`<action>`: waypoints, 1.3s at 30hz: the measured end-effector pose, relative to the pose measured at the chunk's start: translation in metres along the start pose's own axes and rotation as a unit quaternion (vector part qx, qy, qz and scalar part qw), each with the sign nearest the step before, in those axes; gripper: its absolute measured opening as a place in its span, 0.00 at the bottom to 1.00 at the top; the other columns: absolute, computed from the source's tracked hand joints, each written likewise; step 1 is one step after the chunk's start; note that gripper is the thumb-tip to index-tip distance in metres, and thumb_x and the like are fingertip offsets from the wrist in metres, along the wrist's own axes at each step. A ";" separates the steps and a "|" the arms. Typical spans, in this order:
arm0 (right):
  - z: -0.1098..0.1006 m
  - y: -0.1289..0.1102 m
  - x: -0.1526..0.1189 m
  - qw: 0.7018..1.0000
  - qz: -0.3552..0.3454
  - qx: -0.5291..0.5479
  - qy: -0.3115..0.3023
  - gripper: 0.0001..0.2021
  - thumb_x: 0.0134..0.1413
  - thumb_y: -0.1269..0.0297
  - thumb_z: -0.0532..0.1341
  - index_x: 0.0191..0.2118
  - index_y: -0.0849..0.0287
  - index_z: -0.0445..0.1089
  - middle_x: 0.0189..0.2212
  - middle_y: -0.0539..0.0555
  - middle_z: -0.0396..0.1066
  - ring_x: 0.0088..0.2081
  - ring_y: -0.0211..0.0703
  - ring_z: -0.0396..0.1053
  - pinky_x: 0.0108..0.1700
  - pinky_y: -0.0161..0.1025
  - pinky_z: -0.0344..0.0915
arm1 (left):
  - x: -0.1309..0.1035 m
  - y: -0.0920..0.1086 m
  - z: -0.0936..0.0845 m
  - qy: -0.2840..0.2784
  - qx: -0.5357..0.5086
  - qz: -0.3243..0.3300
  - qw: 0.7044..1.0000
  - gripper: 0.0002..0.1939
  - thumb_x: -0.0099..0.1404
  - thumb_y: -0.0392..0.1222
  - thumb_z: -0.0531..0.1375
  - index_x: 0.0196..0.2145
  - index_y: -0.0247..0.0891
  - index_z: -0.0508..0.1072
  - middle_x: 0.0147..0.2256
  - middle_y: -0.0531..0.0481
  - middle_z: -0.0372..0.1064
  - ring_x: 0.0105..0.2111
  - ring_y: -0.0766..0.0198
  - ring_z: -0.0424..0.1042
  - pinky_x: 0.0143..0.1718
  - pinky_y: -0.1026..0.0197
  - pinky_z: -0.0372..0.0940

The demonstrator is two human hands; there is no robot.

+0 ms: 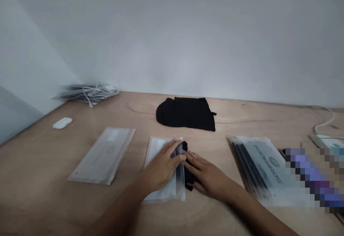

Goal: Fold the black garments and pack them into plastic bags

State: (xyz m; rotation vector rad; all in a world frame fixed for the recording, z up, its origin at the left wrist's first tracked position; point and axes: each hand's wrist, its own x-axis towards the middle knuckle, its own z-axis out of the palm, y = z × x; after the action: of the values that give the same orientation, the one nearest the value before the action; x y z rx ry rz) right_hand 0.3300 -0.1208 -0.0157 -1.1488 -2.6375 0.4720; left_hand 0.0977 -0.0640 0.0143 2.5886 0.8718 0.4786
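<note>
A clear zip bag (161,193) lies flat on the wooden table in front of me, its opening on the right side. My left hand (163,166) rests on the bag, with the thumb and fingers at its raised right edge. Beside that edge is a folded black cloth item (189,180), partly at the bag's mouth. My right hand (205,175) presses on this black item with its fingers stretched out and lying close to my left thumb. How far the black item reaches inside the bag is hidden by the hands.
A black mitt-shaped cloth (186,113) lies behind the hands. To the left are a frosted bag (103,155), a white device (62,123) and a pile of bags (77,93) with a cable. Filled printed bags (268,164) are stacked at right, beside a pixelated object (314,178).
</note>
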 end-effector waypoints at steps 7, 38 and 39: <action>-0.018 -0.007 0.035 0.998 -0.057 0.038 -0.005 0.28 0.61 0.67 0.62 0.66 0.63 0.62 0.67 0.65 0.60 0.71 0.54 0.49 0.71 0.53 0.50 | -0.005 -0.011 -0.014 -0.027 0.030 0.013 0.999 0.14 0.75 0.35 0.49 0.48 0.42 0.73 0.71 0.47 0.48 0.71 0.49 0.45 0.68 0.38 0.49; 0.003 -0.042 0.008 0.977 -0.078 0.029 0.194 0.07 0.62 0.66 0.61 0.45 0.59 0.70 0.45 0.59 0.75 0.52 0.50 0.70 0.59 0.53 0.65 | -0.074 0.019 0.005 0.041 0.052 -0.002 0.998 0.18 0.67 0.29 0.57 0.52 0.43 0.74 0.71 0.47 0.50 0.69 0.45 0.50 0.66 0.37 0.56; 0.005 -0.043 0.009 0.975 -0.093 0.012 0.203 0.04 0.62 0.66 0.61 0.42 0.58 0.70 0.40 0.56 0.74 0.46 0.48 0.71 0.52 0.49 0.68 | -0.073 0.019 0.007 0.041 0.033 -0.028 0.998 0.21 0.69 0.30 0.56 0.56 0.44 0.71 0.70 0.47 0.52 0.69 0.47 0.52 0.66 0.39 0.57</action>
State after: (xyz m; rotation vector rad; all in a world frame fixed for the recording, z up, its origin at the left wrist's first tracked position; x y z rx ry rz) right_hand 0.2934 -0.1427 -0.0033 -0.8693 -2.3434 0.2043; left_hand 0.0559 -0.1255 0.0024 2.6129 1.0002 0.5527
